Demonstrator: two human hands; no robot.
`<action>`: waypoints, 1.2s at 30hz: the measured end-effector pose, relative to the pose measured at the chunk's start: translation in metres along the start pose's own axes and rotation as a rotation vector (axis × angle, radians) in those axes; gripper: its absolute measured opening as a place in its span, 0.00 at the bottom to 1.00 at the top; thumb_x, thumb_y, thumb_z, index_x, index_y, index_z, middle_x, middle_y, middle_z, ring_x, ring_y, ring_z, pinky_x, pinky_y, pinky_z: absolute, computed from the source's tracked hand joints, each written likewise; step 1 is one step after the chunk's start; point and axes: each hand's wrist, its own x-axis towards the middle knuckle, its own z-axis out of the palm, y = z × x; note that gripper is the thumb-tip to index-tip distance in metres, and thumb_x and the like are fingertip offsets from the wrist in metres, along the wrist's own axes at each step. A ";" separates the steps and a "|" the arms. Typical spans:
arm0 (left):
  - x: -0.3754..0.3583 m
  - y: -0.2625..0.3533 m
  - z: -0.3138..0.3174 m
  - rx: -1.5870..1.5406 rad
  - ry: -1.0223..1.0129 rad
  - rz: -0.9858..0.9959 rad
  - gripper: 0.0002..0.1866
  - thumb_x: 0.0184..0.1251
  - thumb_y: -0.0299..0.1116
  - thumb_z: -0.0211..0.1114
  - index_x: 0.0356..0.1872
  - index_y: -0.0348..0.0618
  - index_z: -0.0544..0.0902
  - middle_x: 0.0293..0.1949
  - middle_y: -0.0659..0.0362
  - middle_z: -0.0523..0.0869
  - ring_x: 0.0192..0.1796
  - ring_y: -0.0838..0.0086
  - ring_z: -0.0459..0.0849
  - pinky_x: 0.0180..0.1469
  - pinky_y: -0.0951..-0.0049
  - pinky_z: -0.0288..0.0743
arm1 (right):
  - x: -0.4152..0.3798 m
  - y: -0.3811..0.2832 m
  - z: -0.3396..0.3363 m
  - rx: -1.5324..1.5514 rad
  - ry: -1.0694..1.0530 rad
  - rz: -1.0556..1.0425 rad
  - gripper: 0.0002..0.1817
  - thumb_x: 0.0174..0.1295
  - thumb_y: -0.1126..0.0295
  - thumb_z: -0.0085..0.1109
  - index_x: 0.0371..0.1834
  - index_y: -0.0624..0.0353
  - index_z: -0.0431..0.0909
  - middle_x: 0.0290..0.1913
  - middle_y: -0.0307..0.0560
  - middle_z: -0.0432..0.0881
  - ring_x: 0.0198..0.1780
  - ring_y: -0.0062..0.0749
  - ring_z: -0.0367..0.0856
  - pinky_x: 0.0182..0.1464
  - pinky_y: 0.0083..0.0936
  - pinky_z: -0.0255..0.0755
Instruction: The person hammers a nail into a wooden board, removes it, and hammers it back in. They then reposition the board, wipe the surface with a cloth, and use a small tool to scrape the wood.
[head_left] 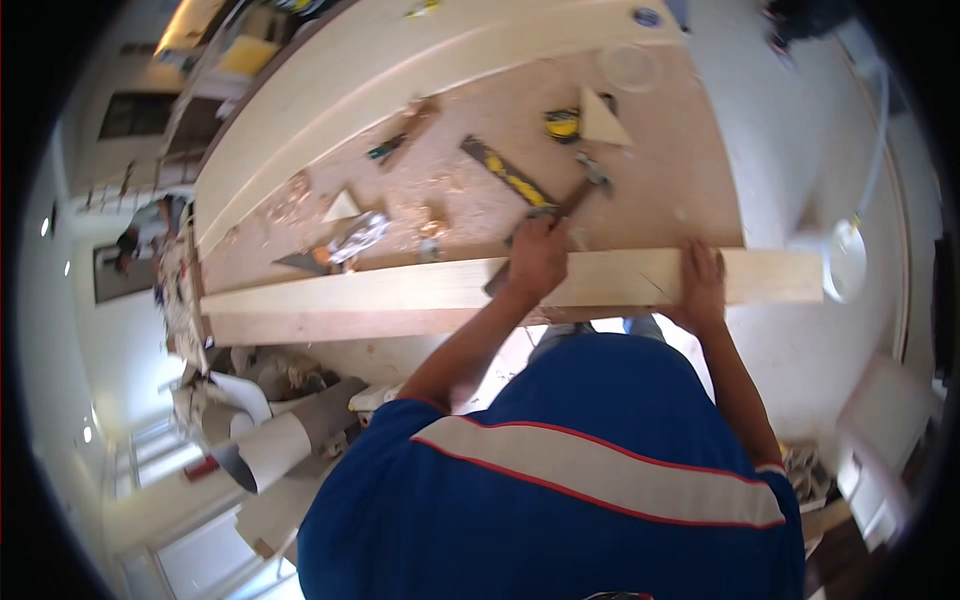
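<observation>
The left hand [537, 255] is fisted round a hammer [572, 198], arm stretched forward. The right hand [702, 283] lies flat and open on the plank [420, 285].

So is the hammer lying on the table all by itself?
No, the left hand grips the hammer while the right hand presses the plank.

left hand [537, 255]: gripping hammer [575, 190] handle
right hand [702, 285]: flat on pale plank [400, 287]
table [660, 190]: sawdust, tape measure [562, 124], wood triangle [603, 120]
</observation>
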 end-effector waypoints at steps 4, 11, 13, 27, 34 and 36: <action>-0.020 -0.049 -0.035 0.098 0.085 -0.247 0.18 0.60 0.29 0.66 0.52 0.39 0.85 0.46 0.45 0.84 0.52 0.47 0.82 0.55 0.49 0.76 | 0.000 -0.008 -0.005 -0.011 -0.002 0.024 0.72 0.39 0.38 0.82 0.82 0.70 0.55 0.83 0.62 0.57 0.86 0.57 0.47 0.84 0.63 0.38; -0.054 -0.140 -0.090 0.218 0.265 -0.307 0.16 0.58 0.30 0.70 0.48 0.38 0.86 0.42 0.46 0.87 0.48 0.47 0.84 0.54 0.49 0.76 | -0.001 -0.041 -0.004 0.038 0.046 -0.244 0.63 0.47 0.44 0.79 0.82 0.66 0.57 0.83 0.63 0.58 0.84 0.60 0.54 0.81 0.70 0.41; -0.068 -0.163 -0.091 0.330 0.297 -0.405 0.17 0.58 0.31 0.71 0.48 0.36 0.86 0.42 0.44 0.88 0.47 0.46 0.86 0.52 0.48 0.79 | 0.009 -0.067 0.001 0.047 0.023 -0.291 0.58 0.48 0.48 0.79 0.79 0.66 0.62 0.82 0.61 0.60 0.84 0.55 0.56 0.82 0.68 0.42; -0.095 -0.213 -0.075 0.214 0.085 -0.603 0.19 0.65 0.35 0.68 0.54 0.38 0.87 0.48 0.41 0.88 0.54 0.46 0.86 0.58 0.48 0.80 | 0.002 -0.130 0.029 -0.219 -0.145 -0.057 0.49 0.63 0.42 0.66 0.80 0.64 0.62 0.84 0.51 0.57 0.87 0.47 0.45 0.84 0.66 0.33; -0.076 -0.229 -0.070 0.197 0.195 -0.456 0.19 0.64 0.34 0.69 0.53 0.35 0.87 0.46 0.39 0.89 0.49 0.44 0.87 0.54 0.49 0.82 | 0.006 -0.136 0.015 -0.215 -0.163 -0.037 0.49 0.64 0.42 0.64 0.81 0.64 0.61 0.84 0.52 0.55 0.87 0.47 0.45 0.84 0.65 0.34; -0.075 -0.228 -0.070 0.187 0.199 -0.476 0.18 0.64 0.34 0.68 0.53 0.35 0.87 0.46 0.39 0.89 0.49 0.44 0.88 0.53 0.49 0.82 | 0.010 -0.135 0.017 -0.237 -0.176 -0.043 0.49 0.65 0.41 0.63 0.81 0.64 0.61 0.84 0.52 0.56 0.87 0.48 0.45 0.84 0.64 0.34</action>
